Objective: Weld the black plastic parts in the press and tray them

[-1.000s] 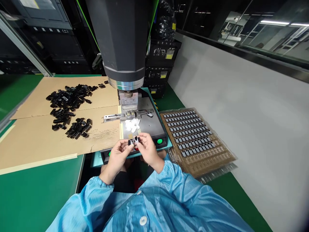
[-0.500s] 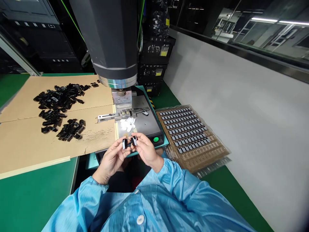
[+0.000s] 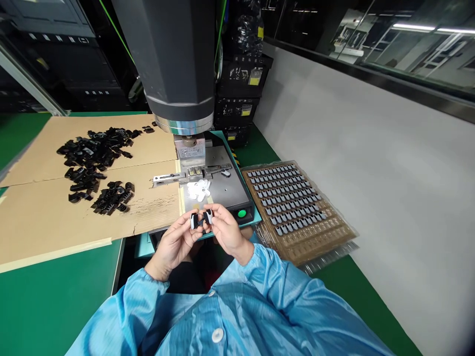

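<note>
In front of the machine base, my left hand [image 3: 173, 243] is closed on a small black plastic part with a light grey cap [image 3: 194, 220]. Close beside it, my right hand [image 3: 229, 231] pinches a second black-and-grey part [image 3: 208, 216]. Some black material shows between the two parts; whether they touch I cannot tell. Just beyond my fingers lies a pile of white flat pieces [image 3: 199, 189] on the metal plate. Behind the pile sits a metal fixture [image 3: 193, 172], with one black-and-grey part [image 3: 225, 173] at its right.
The dark press head [image 3: 181, 64] hangs over the fixture. A green button [image 3: 242, 213] is on the base's front. Black parts [image 3: 94, 151] are heaped on cardboard [image 3: 156, 198] at left. A tray [image 3: 334, 232] with rows of grey-capped parts lies right, near a white wall [image 3: 363, 158].
The whole view has shifted slightly to the left, so things appear a little further right. Both hands keep their hold on the parts, almost unchanged in pose.
</note>
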`<state>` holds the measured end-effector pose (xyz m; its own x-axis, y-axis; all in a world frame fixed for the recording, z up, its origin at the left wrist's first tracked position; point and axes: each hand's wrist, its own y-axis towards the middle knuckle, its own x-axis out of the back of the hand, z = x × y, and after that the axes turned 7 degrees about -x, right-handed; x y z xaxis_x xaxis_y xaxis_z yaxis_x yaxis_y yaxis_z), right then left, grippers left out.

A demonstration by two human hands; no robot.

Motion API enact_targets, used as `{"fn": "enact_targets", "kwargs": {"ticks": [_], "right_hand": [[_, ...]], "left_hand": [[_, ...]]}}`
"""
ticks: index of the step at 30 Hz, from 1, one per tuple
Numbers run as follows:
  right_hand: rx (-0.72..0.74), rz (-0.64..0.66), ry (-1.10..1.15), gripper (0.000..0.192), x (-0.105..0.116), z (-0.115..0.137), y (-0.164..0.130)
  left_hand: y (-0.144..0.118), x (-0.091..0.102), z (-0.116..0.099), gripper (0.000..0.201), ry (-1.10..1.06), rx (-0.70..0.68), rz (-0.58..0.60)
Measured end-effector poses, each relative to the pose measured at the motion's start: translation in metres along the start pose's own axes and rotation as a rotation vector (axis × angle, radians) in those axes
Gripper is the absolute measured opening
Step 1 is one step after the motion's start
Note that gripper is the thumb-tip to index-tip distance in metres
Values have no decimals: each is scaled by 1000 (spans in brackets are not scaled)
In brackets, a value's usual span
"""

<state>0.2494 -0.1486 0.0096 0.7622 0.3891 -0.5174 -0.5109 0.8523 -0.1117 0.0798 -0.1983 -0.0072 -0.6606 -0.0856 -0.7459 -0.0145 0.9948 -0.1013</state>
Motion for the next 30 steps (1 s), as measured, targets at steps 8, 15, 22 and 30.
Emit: {"fn": "enact_targets", "kwargs": {"ticks": [8, 15, 22, 30], "right_hand": [[166, -144, -411, 26, 4, -2, 0], [260, -234, -746, 7, -7, 14, -8], [266, -278, -816, 4, -4, 11, -6], [257, -296, -848, 5, -4, 12, -6]], "left_hand": [[0, 1, 5, 43, 177, -137, -38], [-2, 2, 15, 38, 537, -427, -50], [0, 7, 16, 30, 755, -606, 35], [-4, -1, 11, 29, 770, -563, 27]]}}
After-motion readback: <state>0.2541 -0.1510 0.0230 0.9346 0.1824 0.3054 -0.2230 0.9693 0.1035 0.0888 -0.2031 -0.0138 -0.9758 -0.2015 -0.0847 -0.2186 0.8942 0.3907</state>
